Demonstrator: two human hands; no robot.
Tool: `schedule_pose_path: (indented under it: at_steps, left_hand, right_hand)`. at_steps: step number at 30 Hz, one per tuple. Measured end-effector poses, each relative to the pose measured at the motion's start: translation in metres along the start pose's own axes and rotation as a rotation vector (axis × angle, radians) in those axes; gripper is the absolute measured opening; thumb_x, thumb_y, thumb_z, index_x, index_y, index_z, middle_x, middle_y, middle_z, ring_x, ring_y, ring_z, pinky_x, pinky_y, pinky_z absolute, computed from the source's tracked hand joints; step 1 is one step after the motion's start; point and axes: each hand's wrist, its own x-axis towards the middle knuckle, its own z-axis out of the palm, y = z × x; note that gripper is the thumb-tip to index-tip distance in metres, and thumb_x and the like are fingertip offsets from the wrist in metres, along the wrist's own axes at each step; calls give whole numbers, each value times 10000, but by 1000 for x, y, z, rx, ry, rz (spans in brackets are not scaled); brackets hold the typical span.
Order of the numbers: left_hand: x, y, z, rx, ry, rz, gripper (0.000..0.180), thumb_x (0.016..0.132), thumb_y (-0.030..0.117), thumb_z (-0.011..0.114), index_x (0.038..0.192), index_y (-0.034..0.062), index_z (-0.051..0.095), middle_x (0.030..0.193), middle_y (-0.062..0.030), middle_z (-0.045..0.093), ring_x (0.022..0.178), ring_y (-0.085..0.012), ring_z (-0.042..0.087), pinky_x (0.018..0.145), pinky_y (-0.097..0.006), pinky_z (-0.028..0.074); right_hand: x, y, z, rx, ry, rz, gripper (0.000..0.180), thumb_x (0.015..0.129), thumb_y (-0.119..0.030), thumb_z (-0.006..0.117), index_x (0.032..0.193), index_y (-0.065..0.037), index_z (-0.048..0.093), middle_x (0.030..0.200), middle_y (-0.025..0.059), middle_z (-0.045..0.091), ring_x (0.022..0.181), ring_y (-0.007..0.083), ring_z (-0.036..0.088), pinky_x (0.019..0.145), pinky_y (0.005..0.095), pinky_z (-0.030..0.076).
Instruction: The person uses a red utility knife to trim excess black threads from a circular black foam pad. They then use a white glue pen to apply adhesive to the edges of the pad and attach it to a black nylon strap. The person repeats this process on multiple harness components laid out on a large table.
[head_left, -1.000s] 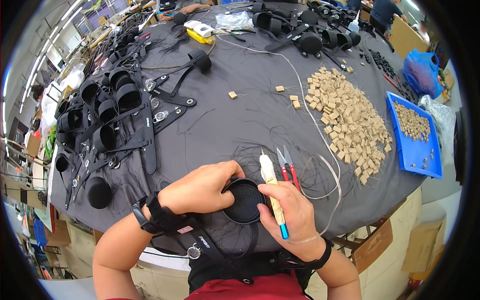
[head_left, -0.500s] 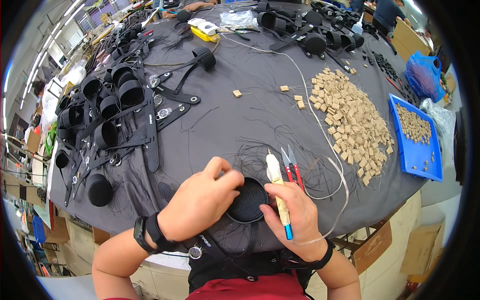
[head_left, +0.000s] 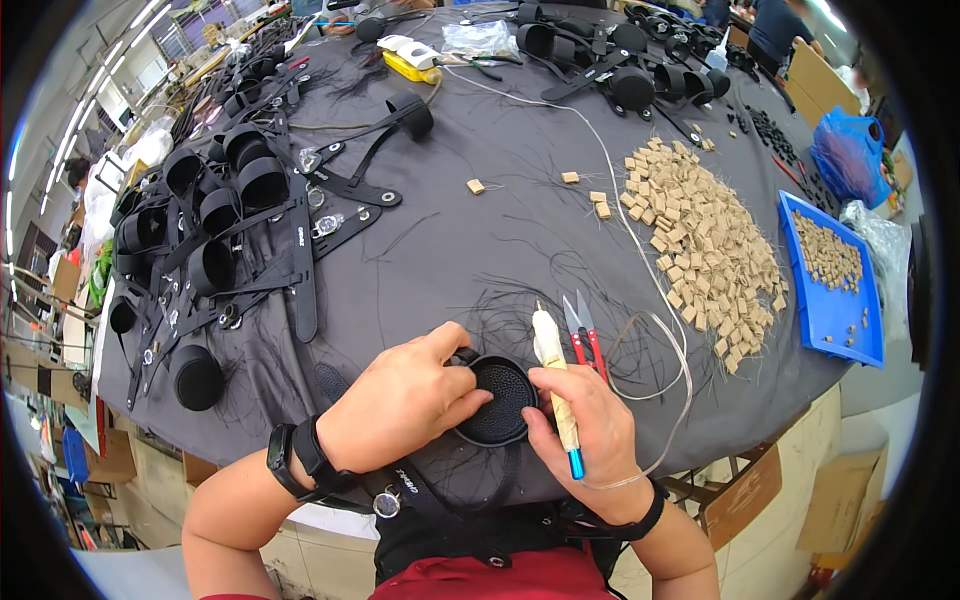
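In front of me is a round black leather-look cup (head_left: 497, 402) with a textured inside, its opening facing up. My left hand (head_left: 420, 388) grips its left rim, the thumb reaching inside and the fingers bent around the far-left edge. A tape-wrapped pen-like tool (head_left: 553, 352) with a blue end and a thin metal tip lies in my right hand (head_left: 592, 425). That hand's fingertips also touch the cup's right rim, while the tool's tip points away from me. Red-handled scissors (head_left: 584, 330) lie beside the tool, blades pointing away. A black strap (head_left: 440, 497) with a metal ring runs below the cup.
Black strapped cups (head_left: 230, 215) are heaped at the left, with more (head_left: 630, 85) at the far right. A pile of small tan blocks (head_left: 700, 250) lies right of a pale cord (head_left: 610, 165). Beyond it stands a blue tray (head_left: 850, 318). Loose black threads (head_left: 520, 290) litter the cloth.
My left hand has shifted slightly, its thumb now reaching into the cup and its fingers lower at the rim. My right hand and the tool have barely moved.
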Motion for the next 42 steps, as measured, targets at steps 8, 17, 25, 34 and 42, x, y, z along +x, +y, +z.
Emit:
schedule_pose_path:
  at_steps: [8, 17, 25, 34, 42]
  left_hand:
    - [1, 2, -7, -188, -11, -18, 108, 812, 57, 708, 851, 21, 614, 1144, -155, 591, 700, -278, 628, 655, -362, 520]
    - [-6, 2, 2, -127, 106, -90, 233, 793, 16, 682, 1020, 69, 689, 1101, -132, 584, 788, -272, 624, 699, -337, 515]
    - [5, 24, -12, 325, -156, -50, 241, 808, 106, 712, 1045, 72, 731, 1055, -117, 577, 775, -276, 641, 682, -368, 542]
    - [7, 0, -13, 40, -132, 55, 151, 822, 144, 742, 830, -5, 719, 1117, -166, 651, 770, -321, 679, 703, -388, 563]
    - [4, 1, -13, 7, -106, 15, 161, 821, 145, 746, 876, -2, 709, 1196, -197, 651, 780, -343, 682, 700, -386, 568]
  right_hand:
    - [0, 0, 0, -19, -3, 4, 521, 742, 42, 764, 1221, -58, 585, 983, 158, 638, 789, 323, 656, 696, 378, 550]
    - [-1, 0, 2, 16, 1, -1, 524, 740, 31, 782, 1219, -49, 585, 954, 145, 633, 739, 297, 643, 658, 366, 541]
    - [-4, 1, 2, -12, -9, -13, 524, 724, 4, 809, 1202, -44, 597, 930, 132, 630, 723, 278, 635, 639, 350, 534]
    - [-4, 2, 4, 28, 7, -9, 510, 724, 0, 811, 1190, -30, 605, 912, 121, 630, 708, 257, 631, 629, 340, 529]
    - [-2, 1, 2, 18, 9, -20, 493, 740, -1, 815, 1175, -45, 588, 874, 97, 622, 674, 207, 638, 606, 313, 528]
